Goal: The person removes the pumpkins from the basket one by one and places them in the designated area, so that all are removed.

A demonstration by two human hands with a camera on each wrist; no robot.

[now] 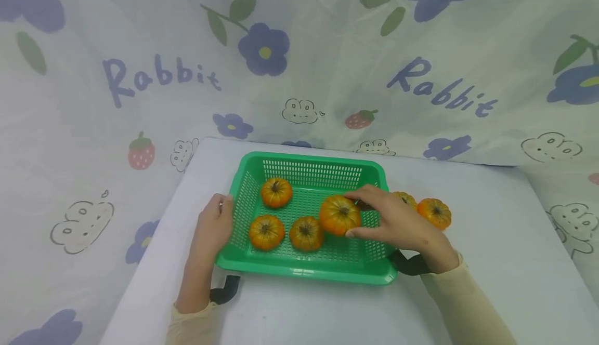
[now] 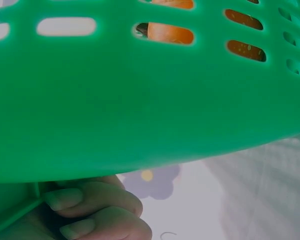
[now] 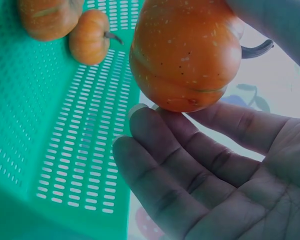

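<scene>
A green plastic basket (image 1: 306, 275) with slotted walls stands on the white table. My left hand (image 1: 215, 228) grips its left rim; in the left wrist view, curled fingers (image 2: 100, 207) show under the rim's edge. Between thumb and fingers, my right hand (image 1: 398, 217) holds a small orange pumpkin (image 1: 339, 215) over the basket's right half. The right wrist view shows this pumpkin (image 3: 185, 55) from its blossom end, the other fingers (image 3: 160, 175) extended below it. Three more pumpkins lie inside the basket: one at back left (image 1: 276, 193), one at front left (image 1: 266, 232), one near the middle (image 1: 306, 234).
Just right of the basket, on the table (image 1: 496, 220), sit an orange pumpkin (image 1: 434, 213) and another pumpkin (image 1: 404, 198) partly hidden by my right hand. Behind the table hangs a pale curtain (image 1: 323, 49) printed with flowers, rabbits and strawberries.
</scene>
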